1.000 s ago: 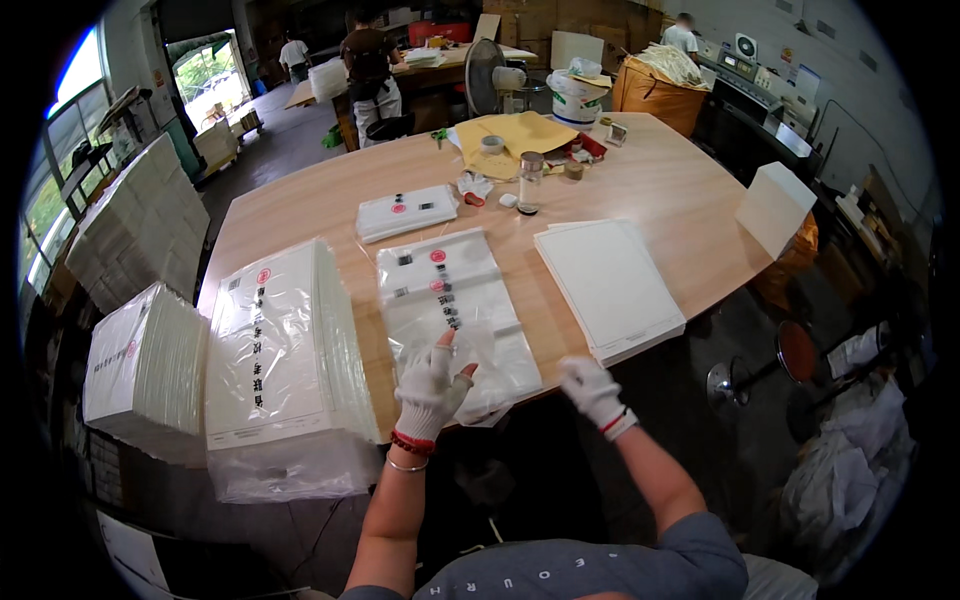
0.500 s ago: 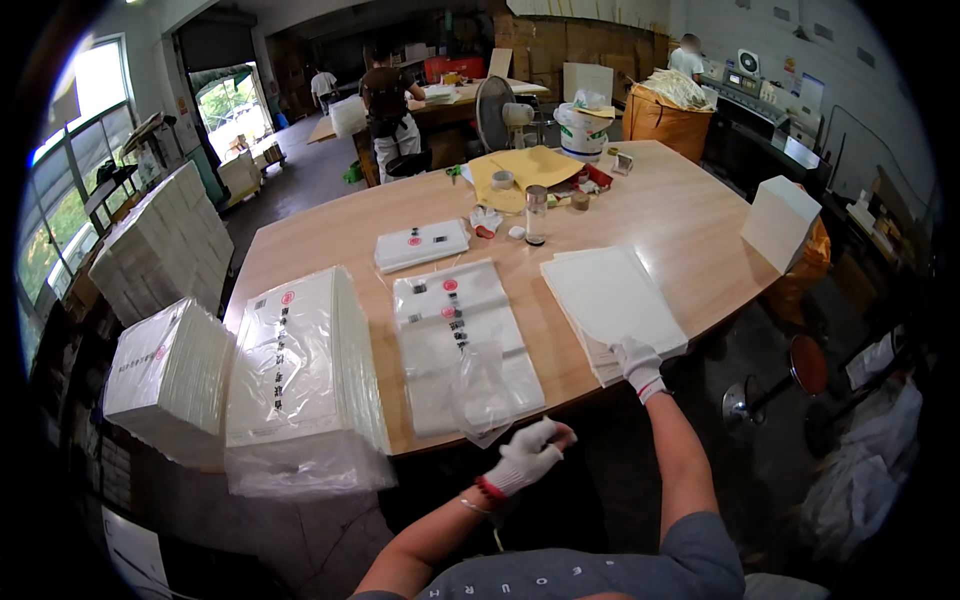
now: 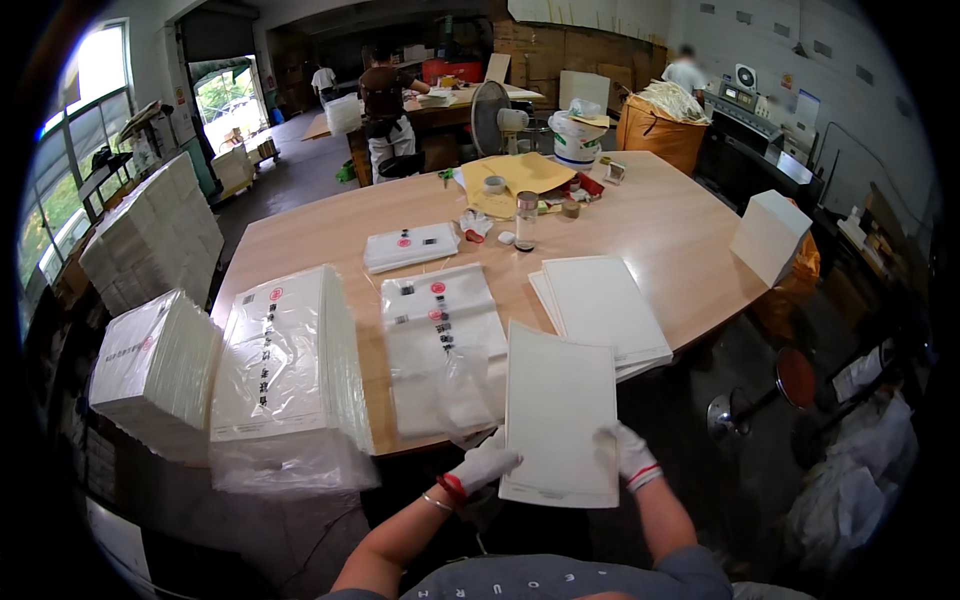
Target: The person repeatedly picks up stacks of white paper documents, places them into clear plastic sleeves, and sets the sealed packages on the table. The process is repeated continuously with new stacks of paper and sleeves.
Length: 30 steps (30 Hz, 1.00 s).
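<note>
We hold a white sheet stack (image 3: 556,415) just off the surface's (image 3: 660,215) near edge, left hand (image 3: 483,465) and right hand (image 3: 628,452) each with grip clamped on its lower corners, beside a clear printed bag (image 3: 445,345) and white sheet pile (image 3: 603,305).

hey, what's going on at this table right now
A person in white gloves holds a white sheet stack upright over the near edge of the wooden table, left hand at its lower left corner, right hand on its right edge. Beside it lies an open clear plastic bag, with a pile of white sheets to the right and a tall stack of bagged packs to the left.
</note>
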Available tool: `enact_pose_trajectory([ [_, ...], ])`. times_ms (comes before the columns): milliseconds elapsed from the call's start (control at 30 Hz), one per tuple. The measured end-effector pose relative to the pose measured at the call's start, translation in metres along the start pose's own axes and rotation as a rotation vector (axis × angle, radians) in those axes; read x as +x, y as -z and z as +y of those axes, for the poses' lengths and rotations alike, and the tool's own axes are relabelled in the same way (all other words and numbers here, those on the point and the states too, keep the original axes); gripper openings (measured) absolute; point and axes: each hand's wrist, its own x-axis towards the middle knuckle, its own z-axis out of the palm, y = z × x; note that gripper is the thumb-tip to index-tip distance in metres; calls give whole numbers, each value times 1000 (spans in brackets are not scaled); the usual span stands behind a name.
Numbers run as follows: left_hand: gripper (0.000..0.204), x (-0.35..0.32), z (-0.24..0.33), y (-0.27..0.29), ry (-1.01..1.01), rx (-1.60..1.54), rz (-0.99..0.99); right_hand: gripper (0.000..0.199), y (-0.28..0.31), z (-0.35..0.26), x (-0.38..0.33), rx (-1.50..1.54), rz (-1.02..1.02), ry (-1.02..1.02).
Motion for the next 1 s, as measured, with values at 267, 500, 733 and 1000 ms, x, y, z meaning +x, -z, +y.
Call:
enact_pose_trajectory([
  [267, 81, -49, 37, -58, -375, 916, 268, 38, -115, 62, -30, 3, -4, 528],
  [500, 56, -44, 89, 50, -566, 978, 1129, 37, -107, -13, -68, -334, 14, 792],
  [733, 33, -6, 86, 134, -400, -417, 185, 30, -87, -37, -85, -995, -107, 1192],
  [1000, 33, 22, 73, 12, -777, 224, 256, 35, -115, -25, -15, -1726, -237, 975],
])
